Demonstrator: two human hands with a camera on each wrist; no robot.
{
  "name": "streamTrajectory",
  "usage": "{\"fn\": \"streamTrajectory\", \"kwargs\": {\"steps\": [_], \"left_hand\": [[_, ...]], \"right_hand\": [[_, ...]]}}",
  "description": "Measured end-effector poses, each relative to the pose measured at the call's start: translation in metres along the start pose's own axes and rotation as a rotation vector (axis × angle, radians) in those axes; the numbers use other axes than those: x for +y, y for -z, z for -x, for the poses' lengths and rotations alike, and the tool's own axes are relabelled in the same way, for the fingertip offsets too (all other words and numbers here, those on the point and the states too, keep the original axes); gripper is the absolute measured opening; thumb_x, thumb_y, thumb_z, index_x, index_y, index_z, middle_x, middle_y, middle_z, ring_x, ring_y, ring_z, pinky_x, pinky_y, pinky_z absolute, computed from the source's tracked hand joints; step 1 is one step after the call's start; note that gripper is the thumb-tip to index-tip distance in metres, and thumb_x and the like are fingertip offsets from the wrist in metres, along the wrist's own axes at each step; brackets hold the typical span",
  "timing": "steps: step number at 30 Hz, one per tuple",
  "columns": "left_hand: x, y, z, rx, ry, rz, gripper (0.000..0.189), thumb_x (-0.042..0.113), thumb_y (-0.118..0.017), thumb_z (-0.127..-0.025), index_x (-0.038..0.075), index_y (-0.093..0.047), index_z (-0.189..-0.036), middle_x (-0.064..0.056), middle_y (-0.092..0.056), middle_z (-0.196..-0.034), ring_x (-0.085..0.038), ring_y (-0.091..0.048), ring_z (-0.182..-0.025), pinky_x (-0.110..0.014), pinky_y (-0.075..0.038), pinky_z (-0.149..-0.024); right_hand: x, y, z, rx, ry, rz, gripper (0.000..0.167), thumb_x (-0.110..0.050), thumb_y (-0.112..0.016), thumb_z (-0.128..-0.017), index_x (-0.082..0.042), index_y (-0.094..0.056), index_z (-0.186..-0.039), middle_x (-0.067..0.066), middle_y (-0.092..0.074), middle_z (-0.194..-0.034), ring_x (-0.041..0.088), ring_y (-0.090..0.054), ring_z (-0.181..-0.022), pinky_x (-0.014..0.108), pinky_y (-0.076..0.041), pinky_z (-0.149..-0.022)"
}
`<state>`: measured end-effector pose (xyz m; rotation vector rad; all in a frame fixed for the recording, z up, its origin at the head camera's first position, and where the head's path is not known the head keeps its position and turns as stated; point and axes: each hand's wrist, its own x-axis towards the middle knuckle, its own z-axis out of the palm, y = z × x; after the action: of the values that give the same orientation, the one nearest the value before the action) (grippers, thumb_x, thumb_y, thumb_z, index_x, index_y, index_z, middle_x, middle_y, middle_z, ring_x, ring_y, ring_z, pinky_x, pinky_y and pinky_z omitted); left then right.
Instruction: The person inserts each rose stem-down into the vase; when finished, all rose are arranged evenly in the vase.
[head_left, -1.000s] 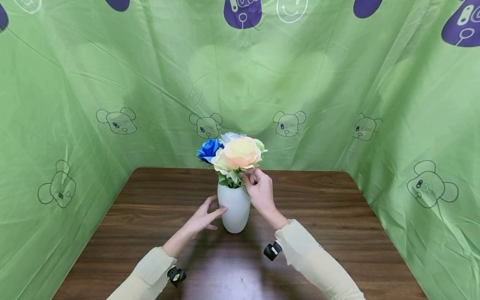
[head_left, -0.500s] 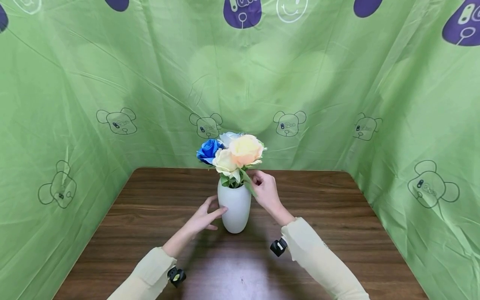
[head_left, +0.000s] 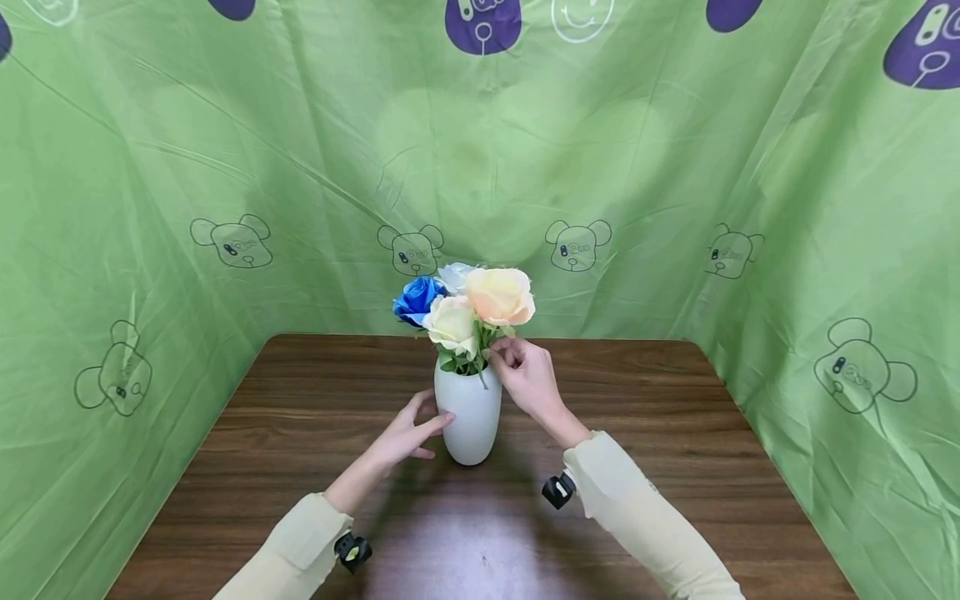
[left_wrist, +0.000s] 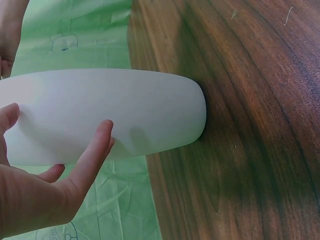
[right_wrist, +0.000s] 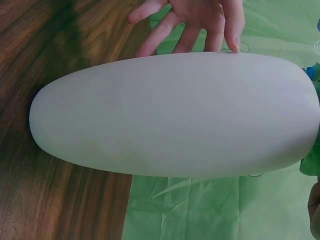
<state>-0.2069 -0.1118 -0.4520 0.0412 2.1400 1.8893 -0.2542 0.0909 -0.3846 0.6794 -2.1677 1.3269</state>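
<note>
A white vase [head_left: 468, 421] stands upright on the wooden table, holding several roses. My left hand [head_left: 405, 435] rests against the vase's left side, its thumb on the front. In the right wrist view those left fingers [right_wrist: 159, 37] look straight and spread at the vase wall. At the rim's right, my right hand [head_left: 529, 382] pinches the green stem just under the peach rose [head_left: 501, 297]. A cream rose [head_left: 452, 323] sits in front, a deep blue rose [head_left: 418, 301] at left, and a pale blue rose [head_left: 456, 277] behind. Green leaves [head_left: 452, 362] fill the vase mouth.
The dark wooden table [head_left: 315, 400] runs back to a green printed curtain [head_left: 315, 167], which hangs behind and on both sides. Cream sleeves [head_left: 637, 517] and black wrist cameras [head_left: 558, 491] come in from the front edge.
The peach rose has shifted right and turned, separating from the cream rose. My right hand has moved slightly right and its fingers have shifted at the stem. The left hand and vase have stayed put.
</note>
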Motion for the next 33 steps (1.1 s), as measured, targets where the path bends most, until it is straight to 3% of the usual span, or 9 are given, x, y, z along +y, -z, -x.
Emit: {"fn": "streamTrajectory", "kwargs": {"steps": [3,7,16,25,33], "left_hand": [[0.000,0.000,0.001,-0.002,0.001,0.002,0.071,0.037,-0.064,-0.080,0.011,-0.026,-0.135,-0.018,-0.037,-0.128,-0.039,-0.048,-0.104,-0.042,-0.051,-0.061],[0.000,0.000,0.001,-0.005,-0.002,0.005,0.071,0.036,-0.064,-0.080,0.011,-0.026,-0.135,-0.018,-0.037,-0.128,-0.037,-0.049,-0.103,-0.042,-0.051,-0.061],[0.000,0.000,0.001,-0.004,-0.001,-0.005,0.071,0.036,-0.063,-0.081,0.011,-0.026,-0.136,-0.019,-0.037,-0.128,-0.037,-0.049,-0.103,-0.043,-0.050,-0.062],[-0.001,0.001,-0.001,-0.022,-0.004,0.003,0.070,0.035,-0.062,-0.082,0.010,-0.024,-0.136,-0.020,-0.036,-0.128,-0.039,-0.047,-0.104,-0.042,-0.051,-0.062],[0.000,0.000,0.001,-0.030,0.002,0.019,0.069,0.033,-0.062,-0.083,0.008,-0.025,-0.136,-0.021,-0.035,-0.128,-0.040,-0.047,-0.105,-0.043,-0.050,-0.063]], "right_hand": [[0.001,-0.001,0.001,0.009,-0.002,-0.017,0.007,-0.006,-0.064,-0.079,-0.007,-0.064,-0.072,-0.007,-0.042,-0.046,0.007,-0.038,-0.045,0.023,-0.033,-0.042],[0.001,-0.002,0.002,-0.010,-0.014,-0.028,0.007,-0.003,-0.061,-0.078,-0.006,-0.067,-0.081,-0.008,-0.037,-0.044,0.006,-0.032,-0.040,0.023,-0.030,-0.040],[0.001,-0.004,0.006,-0.078,-0.073,-0.013,0.006,-0.010,-0.060,-0.080,-0.008,-0.065,-0.081,-0.005,-0.035,-0.044,0.006,-0.031,-0.039,0.024,-0.036,-0.043],[0.004,-0.003,0.004,-0.149,-0.079,-0.059,0.005,-0.009,-0.061,-0.080,-0.006,-0.065,-0.082,-0.004,-0.034,-0.045,0.007,-0.029,-0.039,0.025,-0.029,-0.039],[0.012,0.004,0.013,-0.116,-0.128,-0.101,0.009,-0.006,-0.063,-0.079,-0.008,-0.067,-0.086,-0.005,-0.037,-0.045,0.007,-0.033,-0.040,0.023,-0.032,-0.041]]}}
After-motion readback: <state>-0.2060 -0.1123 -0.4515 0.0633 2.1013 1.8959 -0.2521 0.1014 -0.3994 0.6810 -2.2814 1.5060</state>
